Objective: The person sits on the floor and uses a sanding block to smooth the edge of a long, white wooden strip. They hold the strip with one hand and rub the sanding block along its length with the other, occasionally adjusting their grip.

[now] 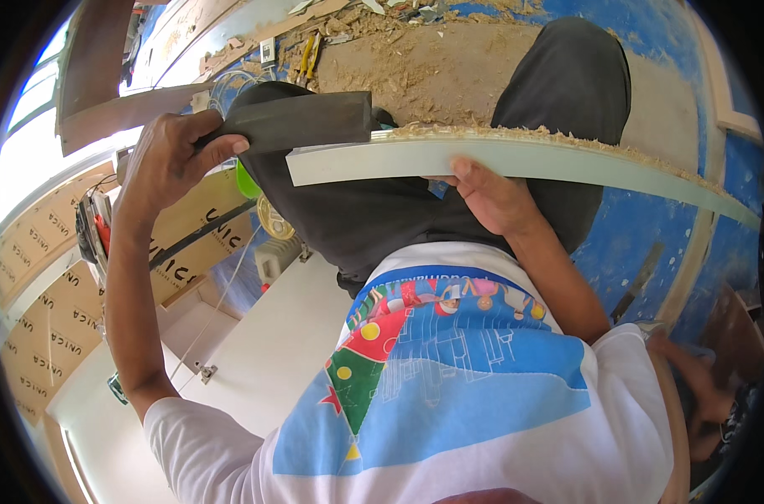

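My left hand (168, 157) grips one end of a dark grey, bar-shaped hand tool (306, 120), possibly a file. The tool's far end lies against the near end of a long white-faced board (382, 157). My right hand (489, 195) holds this board from the body side, thumb on its white face and the other fingers partly hidden beneath. The board runs across my dark-trousered thighs (357, 214) to the right rim. Wood shavings (546, 132) cling along its far edge.
Yellow-handled pliers (308, 60) lie beside a brown board (407, 69) strewn with shavings. A white hinged panel (256, 340) and a tape roll (275, 217) are at left. Another person's arm (697, 378) shows at right, near a dark flat bar (637, 283).
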Demonstrator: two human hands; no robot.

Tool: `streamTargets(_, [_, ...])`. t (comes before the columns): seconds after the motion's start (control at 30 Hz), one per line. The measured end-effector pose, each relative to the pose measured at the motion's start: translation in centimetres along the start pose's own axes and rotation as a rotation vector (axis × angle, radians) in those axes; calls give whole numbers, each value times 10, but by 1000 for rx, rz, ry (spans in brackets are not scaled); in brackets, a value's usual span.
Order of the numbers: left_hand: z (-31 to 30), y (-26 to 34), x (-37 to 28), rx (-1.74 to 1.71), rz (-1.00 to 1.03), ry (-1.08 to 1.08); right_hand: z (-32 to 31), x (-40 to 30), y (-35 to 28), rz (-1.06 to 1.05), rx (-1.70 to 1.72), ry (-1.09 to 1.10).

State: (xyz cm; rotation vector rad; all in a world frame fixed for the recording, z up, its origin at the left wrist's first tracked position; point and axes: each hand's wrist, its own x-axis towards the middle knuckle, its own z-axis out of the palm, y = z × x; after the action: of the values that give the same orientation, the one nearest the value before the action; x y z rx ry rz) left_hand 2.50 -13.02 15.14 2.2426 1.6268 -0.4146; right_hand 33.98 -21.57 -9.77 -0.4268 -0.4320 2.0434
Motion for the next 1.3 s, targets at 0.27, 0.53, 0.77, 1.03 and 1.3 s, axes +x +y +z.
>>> streamTargets(0.27, [8,7,12,19,52,24,0,0,0,0,13,1])
streamTargets(0.53, [16,13,18,14,55,50,8,5,-3,5,0,39])
streamTargets(0.77, [33,33,30,96,123,87,-3,7,6,49,-74,-2])
streamTargets(1.03, [5,7,7,24,80,90,-2,-5,3,-16,-171,19])
streamTargets(1.3, [14,21,2,135,-68,-2,2,4,2,-7,-46,40])
